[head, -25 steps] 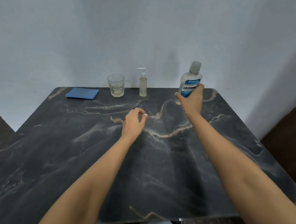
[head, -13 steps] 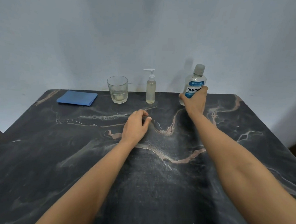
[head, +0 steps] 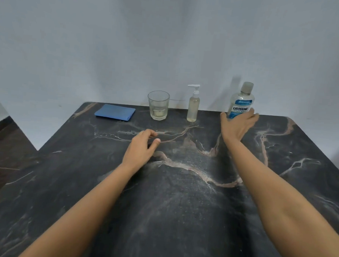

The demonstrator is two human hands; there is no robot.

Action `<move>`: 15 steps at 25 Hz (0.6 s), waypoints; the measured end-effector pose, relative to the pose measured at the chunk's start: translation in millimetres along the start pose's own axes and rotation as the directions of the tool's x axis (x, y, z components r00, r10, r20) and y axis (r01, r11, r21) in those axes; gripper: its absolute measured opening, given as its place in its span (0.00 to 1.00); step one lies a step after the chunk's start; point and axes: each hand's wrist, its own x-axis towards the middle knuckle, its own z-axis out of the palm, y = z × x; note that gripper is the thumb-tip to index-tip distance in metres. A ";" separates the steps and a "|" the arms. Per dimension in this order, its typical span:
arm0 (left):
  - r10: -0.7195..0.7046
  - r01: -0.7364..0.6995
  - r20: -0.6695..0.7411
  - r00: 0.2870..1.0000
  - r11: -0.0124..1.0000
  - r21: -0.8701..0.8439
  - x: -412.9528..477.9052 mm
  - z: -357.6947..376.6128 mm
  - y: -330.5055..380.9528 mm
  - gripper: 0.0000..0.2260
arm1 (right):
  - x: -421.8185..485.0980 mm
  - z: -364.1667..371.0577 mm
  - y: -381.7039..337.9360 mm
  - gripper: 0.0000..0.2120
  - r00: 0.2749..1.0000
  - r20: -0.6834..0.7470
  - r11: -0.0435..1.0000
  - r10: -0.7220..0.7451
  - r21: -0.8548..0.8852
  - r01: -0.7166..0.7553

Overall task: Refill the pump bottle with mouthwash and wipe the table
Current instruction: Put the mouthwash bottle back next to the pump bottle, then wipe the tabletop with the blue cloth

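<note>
A clear mouthwash bottle (head: 241, 100) with a blue label and grey cap stands upright at the back right of the black marble table (head: 180, 197). My right hand (head: 237, 125) is wrapped around its lower part. A small pump bottle (head: 193, 106) with pale liquid and a white pump stands to its left. A folded blue cloth (head: 115, 112) lies at the back left. My left hand (head: 142, 148) rests over the table's middle, fingers loosely curled and holding nothing.
A clear drinking glass (head: 158, 105) with a little liquid stands between the cloth and the pump bottle. A pale wall rises right behind the table. Dark floor shows past the table's left edge.
The view has shifted to the left, so everything sits further right in the frame. My right hand keeps its grip on the mouthwash bottle and my left hand stays over the table's middle.
</note>
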 end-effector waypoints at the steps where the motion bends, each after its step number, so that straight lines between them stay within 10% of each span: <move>1: -0.019 0.019 -0.003 1.000 0.999 0.034 -5.9 -17.1 -11.8 0.12 | -13.6 1.7 -12.3 0.37 0.996 -0.038 0.997 -0.080 0.013 0.080; 7: -0.116 0.125 -0.100 0.988 0.987 0.097 -41.4 -61.7 -57.2 0.12 | -89.7 58.4 -97.4 0.19 0.738 0.327 0.804 -0.591 0.167 0.570; 15: -0.162 0.161 -0.177 0.971 0.987 -0.019 -42.4 -58.5 -61.0 0.07 | -146.2 162.0 -145.9 0.20 0.399 0.747 0.710 -0.532 0.137 0.691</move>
